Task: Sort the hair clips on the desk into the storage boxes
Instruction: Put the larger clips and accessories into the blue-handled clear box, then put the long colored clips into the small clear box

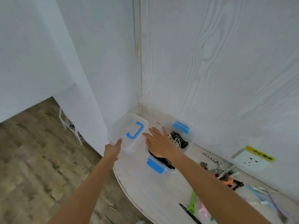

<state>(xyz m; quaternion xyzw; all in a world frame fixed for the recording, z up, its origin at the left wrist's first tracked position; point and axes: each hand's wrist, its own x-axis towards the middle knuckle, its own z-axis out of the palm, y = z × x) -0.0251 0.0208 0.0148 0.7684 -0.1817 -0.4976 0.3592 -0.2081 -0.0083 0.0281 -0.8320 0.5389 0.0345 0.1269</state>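
Observation:
A clear storage box (129, 125) stands in the desk's far corner with a blue U-shaped piece (135, 131) showing in it. My left hand (113, 150) grips its near rim, thumb on top, fingers hidden below. Right of it is a second clear box with blue latches (155, 165), holding dark and white hair clips (178, 141). My right hand (158, 143) lies flat over this box, fingers spread, holding nothing. Loose hair clips sit further right: a mixed pile (223, 173), a green clip (192, 202), a black clip (189, 212) and pastel ones (265, 198).
The white desk (150, 191) has a curved front edge, with wooden floor (40, 159) below on the left. White walls meet right behind the boxes. A wall socket (252, 160) with a yellow label sits low on the right wall, just above the desk.

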